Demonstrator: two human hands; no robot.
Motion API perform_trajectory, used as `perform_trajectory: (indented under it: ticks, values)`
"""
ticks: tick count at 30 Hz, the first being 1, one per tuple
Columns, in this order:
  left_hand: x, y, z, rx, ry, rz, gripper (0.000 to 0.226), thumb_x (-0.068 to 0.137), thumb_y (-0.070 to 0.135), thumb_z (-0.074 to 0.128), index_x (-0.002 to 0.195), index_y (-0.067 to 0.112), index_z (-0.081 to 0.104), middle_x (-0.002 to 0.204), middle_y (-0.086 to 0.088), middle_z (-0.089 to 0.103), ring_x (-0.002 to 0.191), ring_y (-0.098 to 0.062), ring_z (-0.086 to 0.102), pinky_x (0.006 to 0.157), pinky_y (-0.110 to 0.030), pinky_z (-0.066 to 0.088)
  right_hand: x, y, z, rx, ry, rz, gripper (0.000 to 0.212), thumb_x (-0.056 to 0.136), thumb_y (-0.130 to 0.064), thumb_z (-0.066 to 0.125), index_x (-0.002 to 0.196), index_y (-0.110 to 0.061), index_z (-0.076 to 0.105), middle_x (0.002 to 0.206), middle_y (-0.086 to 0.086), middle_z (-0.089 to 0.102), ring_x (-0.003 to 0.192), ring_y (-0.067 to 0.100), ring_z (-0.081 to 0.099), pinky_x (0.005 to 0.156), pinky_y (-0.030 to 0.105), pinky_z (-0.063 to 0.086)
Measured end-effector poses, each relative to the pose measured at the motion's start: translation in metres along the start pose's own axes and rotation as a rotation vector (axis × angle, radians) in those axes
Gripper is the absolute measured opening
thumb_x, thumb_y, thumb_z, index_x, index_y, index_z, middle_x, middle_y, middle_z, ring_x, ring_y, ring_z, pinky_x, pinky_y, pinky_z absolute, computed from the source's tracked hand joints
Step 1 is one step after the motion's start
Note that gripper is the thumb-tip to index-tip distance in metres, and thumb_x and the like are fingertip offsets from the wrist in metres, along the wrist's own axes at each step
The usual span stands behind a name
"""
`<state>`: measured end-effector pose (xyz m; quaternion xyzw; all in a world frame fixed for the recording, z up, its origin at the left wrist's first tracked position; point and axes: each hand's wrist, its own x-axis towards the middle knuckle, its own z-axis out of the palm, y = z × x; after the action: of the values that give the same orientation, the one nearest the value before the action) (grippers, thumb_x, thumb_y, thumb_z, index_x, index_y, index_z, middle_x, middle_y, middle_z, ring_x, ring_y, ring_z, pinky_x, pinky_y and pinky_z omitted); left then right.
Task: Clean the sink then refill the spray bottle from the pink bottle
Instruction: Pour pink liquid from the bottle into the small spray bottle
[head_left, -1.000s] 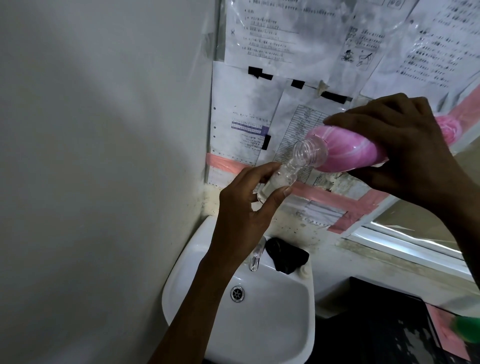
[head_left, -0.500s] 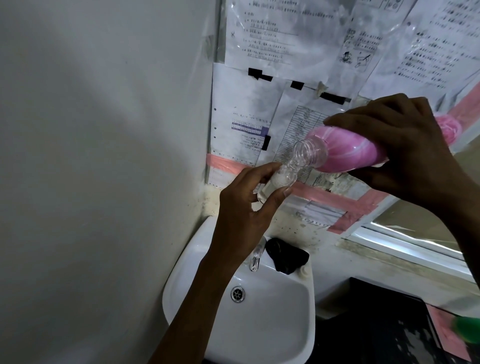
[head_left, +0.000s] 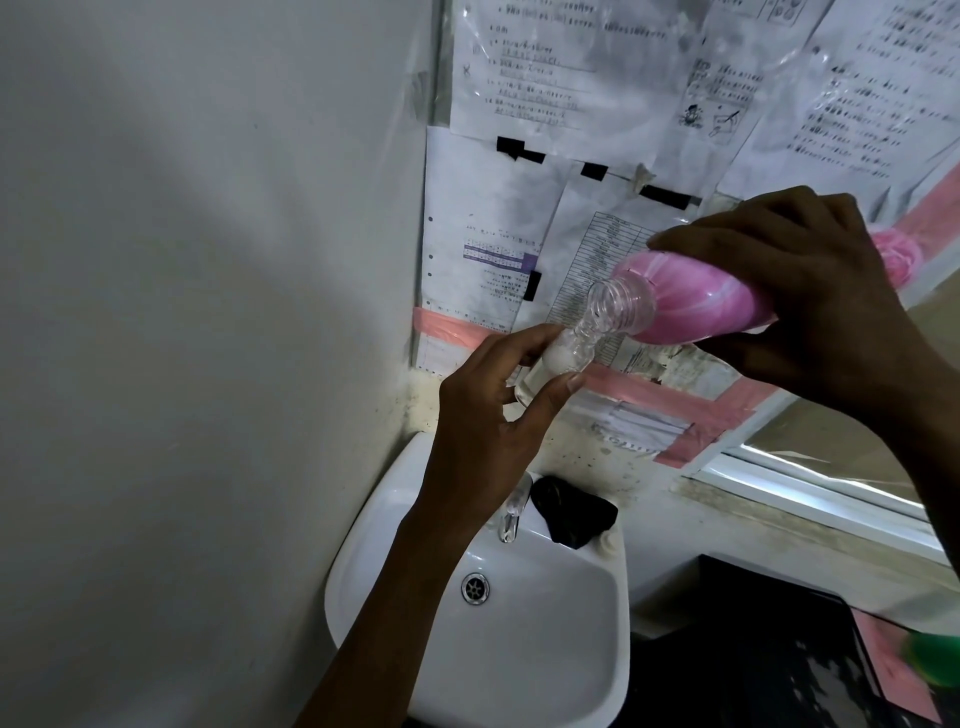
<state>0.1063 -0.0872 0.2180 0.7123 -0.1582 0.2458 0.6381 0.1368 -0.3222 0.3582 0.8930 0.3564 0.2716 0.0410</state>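
Note:
My right hand (head_left: 810, 306) grips the pink bottle (head_left: 691, 301) and holds it tilted, its clear open neck pointing down to the left. That neck meets the mouth of the small clear spray bottle (head_left: 558, 361), which has no spray head on it and shows white foam near its top. My left hand (head_left: 488, 421) holds the spray bottle between thumb and fingers, above the white sink (head_left: 550, 644). Most of the spray bottle's body is hidden by my fingers.
A chrome tap (head_left: 511, 512) and a black cloth (head_left: 571, 512) sit at the sink's back edge. A plain wall stands close on the left. Taped papers (head_left: 498, 239) cover the wall behind. A window frame (head_left: 810, 493) runs along the right, above a dark surface.

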Motion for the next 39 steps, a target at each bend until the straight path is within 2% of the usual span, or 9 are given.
perform_trajectory:
  ticks: [14, 20, 27, 34, 39]
  values:
    - [-0.0007, -0.0020, -0.0002, 0.003, 0.005, 0.015, 0.040, 0.091, 0.033, 0.072, 0.128, 0.022, 0.064, 0.120, 0.012, 0.067, 0.111, -0.005, 0.063, 0.080, -0.012, 0.055, -0.0004, -0.0017, 0.0002, -0.006, -0.004, 0.010, 0.064, 0.080, -0.043, 0.074, 0.138, -0.021, 0.061, 0.128, 0.001, 0.066, 0.113, 0.034, 0.054, 0.092, 0.044, 0.033]
    - [-0.0009, -0.0027, -0.0005, -0.001, 0.008, 0.006, 0.039, 0.091, 0.036, 0.072, 0.127, 0.024, 0.064, 0.119, 0.015, 0.066, 0.111, -0.005, 0.063, 0.080, -0.014, 0.056, 0.0004, -0.0020, 0.0000, -0.010, 0.001, 0.004, 0.063, 0.081, -0.044, 0.074, 0.138, -0.021, 0.061, 0.128, 0.002, 0.066, 0.113, 0.035, 0.055, 0.091, 0.043, 0.033]
    - [-0.0004, -0.0035, -0.0016, 0.002, 0.007, 0.001, 0.040, 0.091, 0.036, 0.072, 0.128, 0.025, 0.064, 0.118, 0.015, 0.066, 0.112, -0.005, 0.062, 0.080, -0.017, 0.058, 0.0015, -0.0020, 0.0024, -0.015, 0.016, -0.004, 0.062, 0.082, -0.045, 0.071, 0.139, -0.022, 0.061, 0.127, 0.002, 0.066, 0.111, 0.033, 0.054, 0.090, 0.035, 0.025]
    - [0.0000, -0.0043, -0.0031, -0.002, 0.002, -0.003, 0.039, 0.091, 0.036, 0.072, 0.127, 0.026, 0.064, 0.118, 0.016, 0.066, 0.112, -0.005, 0.063, 0.080, -0.017, 0.058, 0.0022, -0.0014, 0.0041, -0.015, 0.001, -0.003, 0.064, 0.080, -0.042, 0.075, 0.139, -0.023, 0.060, 0.129, 0.000, 0.065, 0.113, 0.034, 0.054, 0.091, 0.042, 0.032]
    - [-0.0001, -0.0049, -0.0035, 0.007, 0.004, 0.003, 0.039, 0.091, 0.035, 0.072, 0.127, 0.025, 0.064, 0.119, 0.016, 0.066, 0.112, -0.004, 0.062, 0.079, -0.015, 0.057, 0.0018, -0.0012, 0.0050, -0.016, 0.009, -0.009, 0.062, 0.082, -0.044, 0.072, 0.139, -0.023, 0.060, 0.128, 0.000, 0.065, 0.113, 0.034, 0.054, 0.091, 0.042, 0.032]
